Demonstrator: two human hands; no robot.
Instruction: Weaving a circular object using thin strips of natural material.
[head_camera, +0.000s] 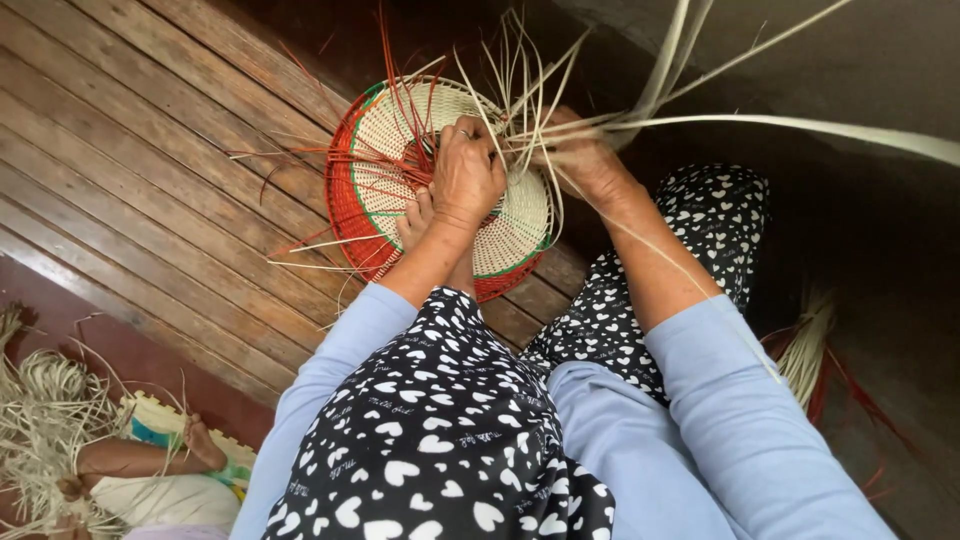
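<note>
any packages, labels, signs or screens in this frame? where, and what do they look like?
None in view.
Nearest to print: tiny pale script between the white hearts on the black trousers, bottom centre; too small to read.
Left hand and right hand are on a round woven basket, cream with red and green bands, unlabelled.

Both arms reach forward and down, light blue sleeves pushed up to the elbows, forearms bare. The left hand (466, 175) is curled into a loose fist, knuckles up, a ring on one finger. The right hand (585, 160) sits just beside it, fingers pinched closed and blurred.
</note>
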